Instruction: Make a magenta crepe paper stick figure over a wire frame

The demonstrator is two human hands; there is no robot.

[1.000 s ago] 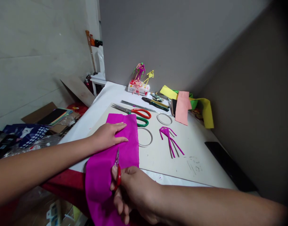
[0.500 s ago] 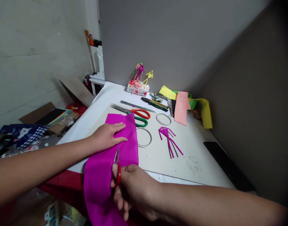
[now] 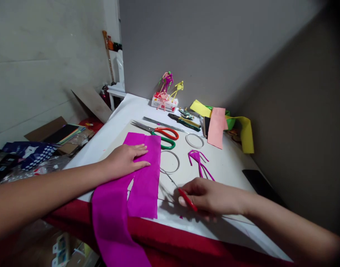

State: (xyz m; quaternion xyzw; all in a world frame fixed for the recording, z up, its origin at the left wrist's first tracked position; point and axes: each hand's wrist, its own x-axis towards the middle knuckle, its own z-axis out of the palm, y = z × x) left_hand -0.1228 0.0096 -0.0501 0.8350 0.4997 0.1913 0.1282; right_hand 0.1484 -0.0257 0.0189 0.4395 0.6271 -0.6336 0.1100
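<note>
My left hand [image 3: 131,157] lies flat with fingers stretched on a magenta crepe paper strip [image 3: 144,193]. A cut runs up the strip from its near end to just below that hand, and one side hangs over the table's front edge. Small red-handled scissors [image 3: 188,199] are in my right hand [image 3: 205,198], held over the board to the right of the paper. Beyond the paper lie large scissors [image 3: 165,132] with one red and one green handle. A magenta stick figure [image 3: 197,159] is partly behind my right hand.
Two wire rings [image 3: 194,141] lie on the grey board [image 3: 228,163]. Pliers [image 3: 186,123] and thin wires sit behind them. Small figures stand around a white box [image 3: 165,103] at the back. Pink paper [image 3: 217,128] and yellow strips lie back right. Clutter fills the left side.
My right hand has moved right with the small scissors, away from the paper. The cut now shows as an opening between the paper's two sides. My left hand stays in place.
</note>
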